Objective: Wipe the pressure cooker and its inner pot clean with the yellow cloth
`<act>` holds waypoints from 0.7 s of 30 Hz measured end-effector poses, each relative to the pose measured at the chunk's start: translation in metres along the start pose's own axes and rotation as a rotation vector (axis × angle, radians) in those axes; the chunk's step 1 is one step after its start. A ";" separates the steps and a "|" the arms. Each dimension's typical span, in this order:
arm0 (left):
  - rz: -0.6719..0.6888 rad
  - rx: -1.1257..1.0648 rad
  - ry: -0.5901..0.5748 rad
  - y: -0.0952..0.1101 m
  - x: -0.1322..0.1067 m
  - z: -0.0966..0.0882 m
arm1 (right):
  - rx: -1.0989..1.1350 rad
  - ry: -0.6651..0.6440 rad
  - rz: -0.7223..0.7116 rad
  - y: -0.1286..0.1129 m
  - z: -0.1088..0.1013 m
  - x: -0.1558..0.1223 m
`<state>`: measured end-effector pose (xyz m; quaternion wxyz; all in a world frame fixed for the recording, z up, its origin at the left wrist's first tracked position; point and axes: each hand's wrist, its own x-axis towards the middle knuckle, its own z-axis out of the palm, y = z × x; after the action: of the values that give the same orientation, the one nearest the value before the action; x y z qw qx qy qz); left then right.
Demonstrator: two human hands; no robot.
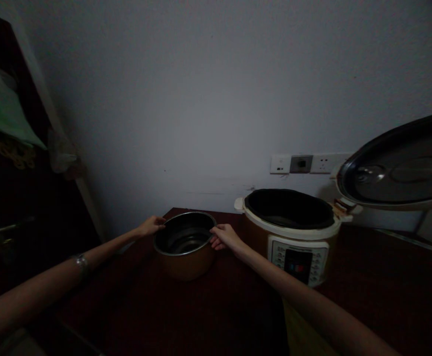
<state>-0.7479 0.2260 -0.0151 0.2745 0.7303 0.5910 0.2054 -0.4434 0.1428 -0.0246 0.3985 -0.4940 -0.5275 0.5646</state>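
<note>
A round inner pot (pixel 186 264), dark inside with a golden-brown outer wall, is gripped at its rim by both hands over the dark red table. On its left edge, my left hand (pixel 152 226) pinches the rim. Opposite, my right hand (pixel 223 237) closes on the right side of the rim, some fingers curled outside the wall. Whether the pot's base touches the table is hard to tell in the dim light. To the right stands an electric pressure cooker (pixel 301 232) with a white rim and control panel. Its hinged lid (pixel 401 163) is raised, and its cavity looks dark.
The dark red table (pixel 216 316) runs up to a pale wall (pixel 201 99). Wall sockets (pixel 300 164) sit behind the cooker. At the left are a dark door (pixel 23 198) with a handle, a hanging green cloth (pixel 4 106) and a plastic bag (pixel 62 153).
</note>
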 end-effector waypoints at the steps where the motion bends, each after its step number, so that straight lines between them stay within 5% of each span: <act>1: -0.004 0.011 -0.001 0.000 0.000 0.000 | 0.000 0.000 0.005 0.000 0.000 0.000; 9: -0.011 0.174 0.012 0.008 -0.002 0.000 | 0.032 -0.019 0.001 0.008 -0.003 -0.003; 14: 0.072 0.599 -0.036 0.024 -0.002 -0.006 | 0.024 -0.038 -0.032 0.015 -0.009 -0.012; 18: 0.045 0.826 -0.004 0.055 -0.002 -0.007 | -0.072 -0.078 -0.037 0.026 -0.027 -0.038; 21: 0.128 0.905 0.114 0.094 -0.003 -0.005 | -0.462 -0.127 -0.229 0.040 -0.051 -0.076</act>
<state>-0.6814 0.2094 0.0492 -0.1182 0.7991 0.5892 -0.0168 -0.3757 0.0745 -0.0516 0.3026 -0.4726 -0.7187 0.4105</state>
